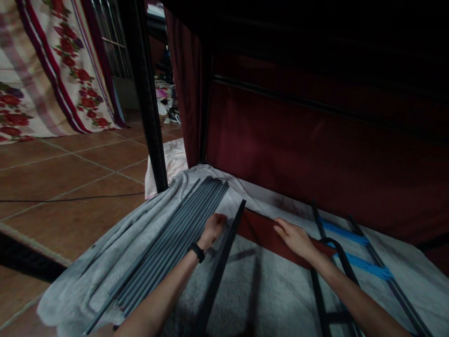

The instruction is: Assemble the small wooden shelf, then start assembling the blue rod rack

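Note:
My left hand (212, 230), with a black band on the wrist, rests on a bundle of several long grey metal rods (168, 243) lying on a grey cloth (105, 262); its fingers curl down over the rods. My right hand (293, 236) lies flat with fingers stretched out on a dark red fabric strip (259, 231). Between the hands runs a single black rod (224, 255), slanting toward me.
A dark red fabric wall (315, 150) of a frame stands right behind. A black upright pole (149, 107) rises at left. A black metal frame with blue straps (351, 252) lies at right. Brown floor tiles (70, 187) and a flowered curtain (52, 65) lie left.

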Motion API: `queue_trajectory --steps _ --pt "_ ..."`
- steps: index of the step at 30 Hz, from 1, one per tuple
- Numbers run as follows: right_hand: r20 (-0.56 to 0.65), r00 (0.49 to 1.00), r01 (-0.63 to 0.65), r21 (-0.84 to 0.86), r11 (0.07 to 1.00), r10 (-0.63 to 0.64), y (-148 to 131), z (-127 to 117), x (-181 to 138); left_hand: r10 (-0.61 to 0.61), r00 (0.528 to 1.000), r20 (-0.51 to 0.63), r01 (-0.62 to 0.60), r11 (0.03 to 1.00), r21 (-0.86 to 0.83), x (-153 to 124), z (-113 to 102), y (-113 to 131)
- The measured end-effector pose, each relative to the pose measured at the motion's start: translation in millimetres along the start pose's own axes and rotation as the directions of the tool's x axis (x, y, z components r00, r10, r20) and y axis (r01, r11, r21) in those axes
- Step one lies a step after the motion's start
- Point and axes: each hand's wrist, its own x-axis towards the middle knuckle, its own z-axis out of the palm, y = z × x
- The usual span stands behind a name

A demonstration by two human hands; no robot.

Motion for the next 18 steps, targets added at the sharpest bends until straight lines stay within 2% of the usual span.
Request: queue_trajectory --steps 4,8,13,18 --pt "0.004 1.0 0.001 0.005 1.0 -0.001 -0.4 -0.3 -0.6 0.062 0.984 0.166 -0.088 0.984 0.156 -4.5 5.9 -5.3" --pt "0.002 1.0 -0.007 0.022 1.0 0.007 -1.7 -2.8 -1.0 0.111 0.955 0.276 -0.183 0.951 0.249 -4.5 4.4 0.4" --pt "0.034 0.999 -0.015 0.088 0.996 0.012 -0.7 -6.2 0.9 0.135 0.92 0.368 -0.25 0.925 0.287 0.6 -2.6 8.9" --pt "0.025 1.0 -0.018 0.088 0.996 0.016 1.1 -5.3 2.7 0.126 0.909 0.397 -0.259 0.918 0.3 1.9 -3.7 16.5"
